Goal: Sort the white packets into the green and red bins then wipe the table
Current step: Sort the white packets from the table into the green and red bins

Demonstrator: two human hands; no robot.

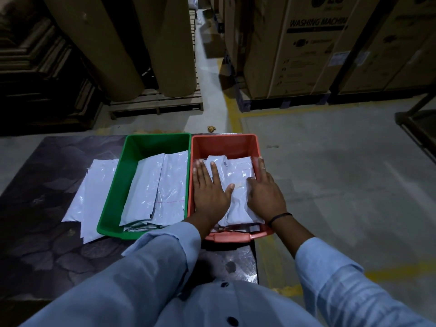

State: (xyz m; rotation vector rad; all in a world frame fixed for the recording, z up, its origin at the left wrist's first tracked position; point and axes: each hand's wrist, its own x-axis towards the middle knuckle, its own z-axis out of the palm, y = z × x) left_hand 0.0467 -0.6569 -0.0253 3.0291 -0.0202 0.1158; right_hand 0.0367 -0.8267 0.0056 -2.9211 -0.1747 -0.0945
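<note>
I count 2 bins: 1 green bin (pixel 115 185) and 1 red bin (pixel 224 146). 2 hands of mine: left hand (pixel 210 193) and right hand (pixel 266 195). 2 white packets (pixel 151 185) show atop the green bin; the overlapped stacks elsewhere I cannot count. 2 brown rolls (pixel 99 43) stand behind.

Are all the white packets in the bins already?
No, a pile of white packets lies on the table left of the green bin.

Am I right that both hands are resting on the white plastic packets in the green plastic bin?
Not quite: the head view shows the left hand and right hand resting on the white plastic packets in the red plastic bin; the green plastic bin stands beside it.
</note>
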